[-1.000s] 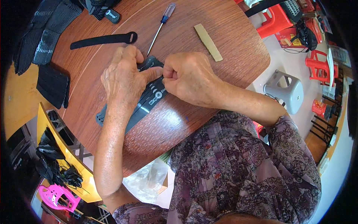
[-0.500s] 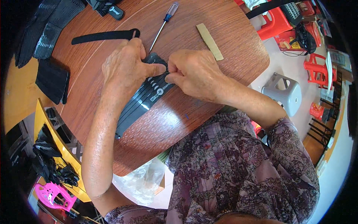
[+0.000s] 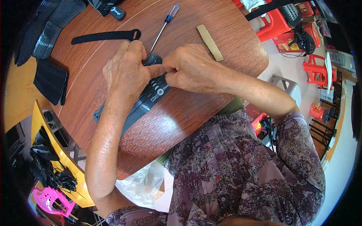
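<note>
Long, flat, dark-grey strap bundle (image 3: pixel 145 104) extends leftward from the fingers, roughly along the brown wood-grain surface's (image 3: pixel 233 26) near edge — right hand (image 3: pixel 192 69) pinches its right end; left hand (image 3: pixel 126 71) adjoins — grip undeterminable.

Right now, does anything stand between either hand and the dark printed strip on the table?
Nothing visible does. The left hand has its thumb over the dark printed strip, and the right hand is at its upper right edge. The screwdriver and the black strap lie beyond the hands, not in between.

Curled right hand (image 3: pixel 191 71) sits just beside left hand (image 3: pixel 126 71).
</note>
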`<state>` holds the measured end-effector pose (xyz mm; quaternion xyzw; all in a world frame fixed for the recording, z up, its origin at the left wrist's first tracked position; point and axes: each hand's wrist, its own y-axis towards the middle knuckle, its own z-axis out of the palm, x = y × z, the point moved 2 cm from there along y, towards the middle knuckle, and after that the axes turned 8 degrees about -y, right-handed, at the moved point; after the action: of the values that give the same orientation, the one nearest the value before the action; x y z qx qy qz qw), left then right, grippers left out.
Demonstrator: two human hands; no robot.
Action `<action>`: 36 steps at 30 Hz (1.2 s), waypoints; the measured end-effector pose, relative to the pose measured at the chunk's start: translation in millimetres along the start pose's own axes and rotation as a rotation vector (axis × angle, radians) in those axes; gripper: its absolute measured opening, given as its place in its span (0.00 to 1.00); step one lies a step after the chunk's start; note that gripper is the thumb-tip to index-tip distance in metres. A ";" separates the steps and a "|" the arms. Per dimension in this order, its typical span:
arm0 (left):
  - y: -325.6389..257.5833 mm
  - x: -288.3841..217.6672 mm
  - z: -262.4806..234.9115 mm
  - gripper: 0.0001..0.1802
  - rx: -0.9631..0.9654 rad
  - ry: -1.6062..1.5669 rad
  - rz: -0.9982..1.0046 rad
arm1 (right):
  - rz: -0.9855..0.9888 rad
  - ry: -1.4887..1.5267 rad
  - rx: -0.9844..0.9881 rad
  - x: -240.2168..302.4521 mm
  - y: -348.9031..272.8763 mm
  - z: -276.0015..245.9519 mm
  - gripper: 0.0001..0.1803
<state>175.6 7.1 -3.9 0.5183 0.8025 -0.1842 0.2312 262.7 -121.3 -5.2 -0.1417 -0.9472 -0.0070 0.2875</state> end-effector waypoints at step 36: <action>-18.8 13.1 15.7 0.23 -0.309 0.017 0.316 | -0.388 -0.161 -0.496 50.2 -35.8 35.4 0.11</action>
<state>156.4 1.1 -23.2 0.5978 0.7317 -0.0164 0.3272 193.9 -139.0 -4.9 -0.0244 -0.9456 -0.2812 0.1619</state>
